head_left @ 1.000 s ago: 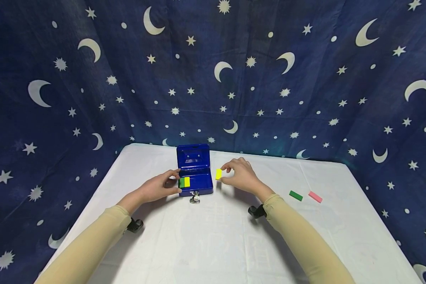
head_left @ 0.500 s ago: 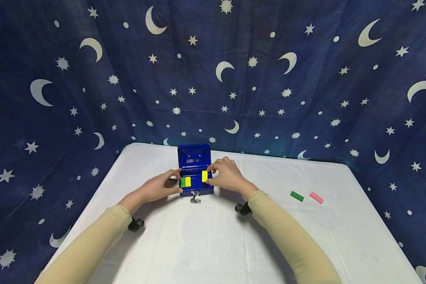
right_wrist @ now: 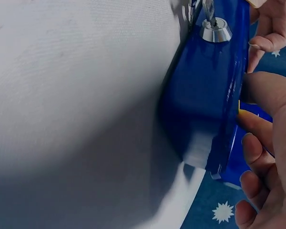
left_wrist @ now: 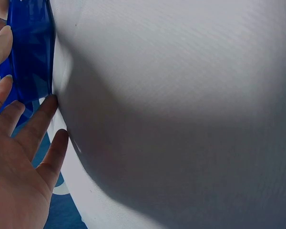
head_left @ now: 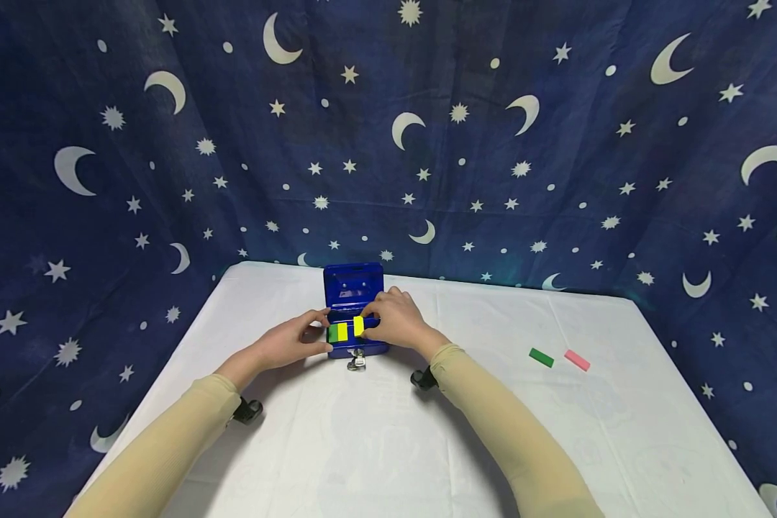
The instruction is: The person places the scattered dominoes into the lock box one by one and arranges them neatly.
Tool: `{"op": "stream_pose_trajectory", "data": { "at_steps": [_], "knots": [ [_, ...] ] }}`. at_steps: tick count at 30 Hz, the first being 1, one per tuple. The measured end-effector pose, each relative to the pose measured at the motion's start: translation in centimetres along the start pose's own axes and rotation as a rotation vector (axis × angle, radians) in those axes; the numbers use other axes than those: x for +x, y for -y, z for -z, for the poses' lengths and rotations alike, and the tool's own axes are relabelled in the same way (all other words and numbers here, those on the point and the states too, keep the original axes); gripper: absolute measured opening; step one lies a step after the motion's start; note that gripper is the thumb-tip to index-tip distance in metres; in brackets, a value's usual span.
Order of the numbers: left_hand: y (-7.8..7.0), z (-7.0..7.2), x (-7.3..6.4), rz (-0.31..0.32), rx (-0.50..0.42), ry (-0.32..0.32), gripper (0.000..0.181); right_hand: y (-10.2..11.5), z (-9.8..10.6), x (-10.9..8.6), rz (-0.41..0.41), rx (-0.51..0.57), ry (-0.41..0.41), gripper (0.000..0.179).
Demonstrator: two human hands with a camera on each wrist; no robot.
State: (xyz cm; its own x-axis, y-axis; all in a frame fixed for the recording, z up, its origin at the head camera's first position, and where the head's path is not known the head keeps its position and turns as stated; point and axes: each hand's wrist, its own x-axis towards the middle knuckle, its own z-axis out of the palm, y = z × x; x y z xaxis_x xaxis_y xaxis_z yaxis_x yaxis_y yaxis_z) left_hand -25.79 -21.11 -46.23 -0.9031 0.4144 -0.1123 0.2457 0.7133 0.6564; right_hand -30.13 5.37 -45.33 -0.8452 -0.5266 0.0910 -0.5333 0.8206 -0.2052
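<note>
A small blue cash box [head_left: 375, 351] stands with its lid raised near the back of the table. Inside, at its left end, a green block [head_left: 333, 334] and a yellow block [head_left: 343, 332] lie side by side. My left hand [head_left: 287, 341] touches the box's left end, thumb at the front corner and index finger near the back; in the left wrist view the fingers spread out, mostly straight. Over the box's interior, my right hand [head_left: 398, 321] pinches a second yellow block [head_left: 359, 326] between thumb and fingers, just right of the first. The right wrist view shows only its yellow edge.
Keys [head_left: 357, 360] hang from the lock at the box's front. To the right, another green block [head_left: 541, 357] and a pink block [head_left: 577, 360] lie on the white-covered table [head_left: 362, 446]. A dark blue star-and-moon curtain [head_left: 466, 144] surrounds the back and sides.
My right hand has carried the yellow block leftward from beside the box to over its interior, close to the yellow block there. The left hand stays at the box's left end.
</note>
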Motion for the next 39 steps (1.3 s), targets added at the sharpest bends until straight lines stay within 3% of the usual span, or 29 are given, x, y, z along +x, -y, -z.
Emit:
{"op": "stream_pose_trajectory", "data": {
  "at_steps": [12,39],
  "knots": [
    [0.0,-0.1,0.0,0.013,0.011,-0.002,0.052,1.0,-0.8,1.0,0.025,-0.106,0.028,0.041],
    [0.2,0.0,0.0,-0.002,0.009,-0.005,0.051,1.4,-1.5,1.3,0.013,-0.130,0.057,0.039]
  ]
}}
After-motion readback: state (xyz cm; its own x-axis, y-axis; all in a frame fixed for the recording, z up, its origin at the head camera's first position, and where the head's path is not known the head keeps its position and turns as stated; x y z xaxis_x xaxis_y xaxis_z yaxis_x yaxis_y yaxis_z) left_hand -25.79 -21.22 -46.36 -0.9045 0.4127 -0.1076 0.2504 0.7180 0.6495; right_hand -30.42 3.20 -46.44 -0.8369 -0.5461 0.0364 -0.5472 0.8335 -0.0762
